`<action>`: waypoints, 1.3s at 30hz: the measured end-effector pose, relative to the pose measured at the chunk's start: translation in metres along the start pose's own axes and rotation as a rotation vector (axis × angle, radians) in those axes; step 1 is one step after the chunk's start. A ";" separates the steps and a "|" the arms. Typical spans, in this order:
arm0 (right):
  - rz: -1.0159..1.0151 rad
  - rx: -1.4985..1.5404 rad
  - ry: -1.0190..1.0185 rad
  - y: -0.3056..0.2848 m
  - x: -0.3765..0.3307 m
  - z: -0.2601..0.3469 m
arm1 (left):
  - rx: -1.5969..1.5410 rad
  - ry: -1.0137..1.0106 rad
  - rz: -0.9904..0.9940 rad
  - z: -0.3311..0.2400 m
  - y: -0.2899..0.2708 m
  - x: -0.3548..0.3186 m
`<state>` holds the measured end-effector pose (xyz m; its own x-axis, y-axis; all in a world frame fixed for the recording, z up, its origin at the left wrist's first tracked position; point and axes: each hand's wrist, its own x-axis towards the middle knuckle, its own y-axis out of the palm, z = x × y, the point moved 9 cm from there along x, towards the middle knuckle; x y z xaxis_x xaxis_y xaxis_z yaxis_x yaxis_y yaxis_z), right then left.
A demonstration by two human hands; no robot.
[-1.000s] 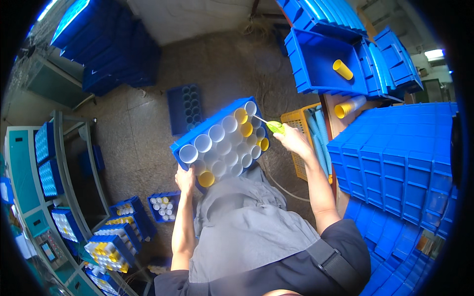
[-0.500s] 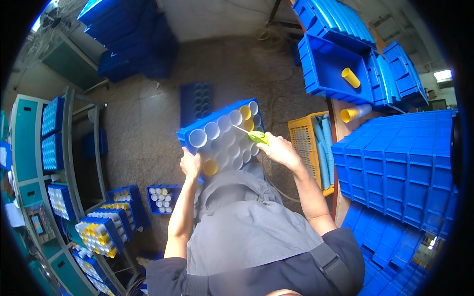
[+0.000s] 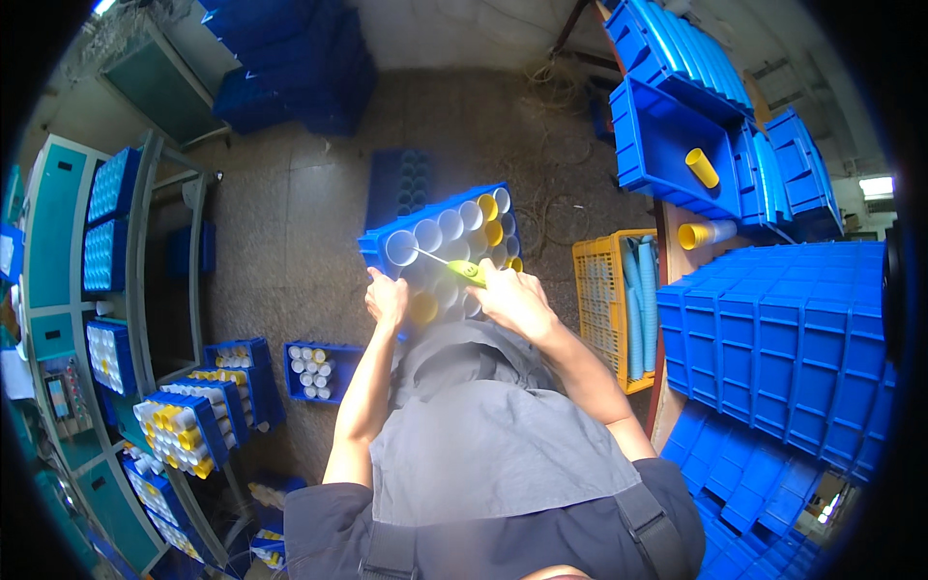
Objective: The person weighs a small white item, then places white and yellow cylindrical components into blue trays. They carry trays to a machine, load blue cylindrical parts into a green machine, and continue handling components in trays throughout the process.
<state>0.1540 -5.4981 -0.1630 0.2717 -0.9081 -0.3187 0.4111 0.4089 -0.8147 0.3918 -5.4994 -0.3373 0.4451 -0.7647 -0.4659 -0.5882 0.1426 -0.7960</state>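
Observation:
In front of me a blue crate (image 3: 371, 251) is tilted over my lap, packed with white tubes (image 3: 427, 234) and a few yellow tubes (image 3: 494, 233), their round open ends facing up. My left hand (image 3: 388, 299) is closed around the crate's left side, with the thumb near its corner. In my right hand (image 3: 518, 302) is a tool with a green handle (image 3: 466, 272) and a thin metal shaft. The shaft points left, its tip at the white tube in the crate's left corner. My right hand and forearm hide the crate's near right part.
A yellow basket (image 3: 599, 290) with light blue tubes stands at right, beside large blue crates (image 3: 773, 319). Above it, an open blue crate (image 3: 657, 145) holds one yellow tube (image 3: 703, 168). Crates of tubes (image 3: 184, 425) and a metal rack (image 3: 198, 280) line the left.
My right hand has moved left with the tool, shifting its tip from the middle tubes to the left corner tube. My left hand stays on the crate. The whole view has shifted slightly.

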 end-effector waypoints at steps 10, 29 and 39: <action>0.176 -0.035 0.029 0.011 -0.015 -0.015 | -0.125 -0.085 -0.013 0.014 -0.005 0.015; 0.078 -0.199 0.353 -0.033 0.056 -0.143 | -0.423 -0.226 -0.035 0.067 -0.017 0.018; 0.167 -0.229 0.556 -0.046 0.065 -0.204 | -0.526 -0.128 -0.014 0.082 -0.021 0.027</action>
<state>-0.0242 -5.5943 -0.2452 -0.2032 -0.7700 -0.6048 0.1884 0.5754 -0.7958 0.4717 -5.4719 -0.3647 0.5149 -0.6769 -0.5261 -0.8256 -0.2262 -0.5170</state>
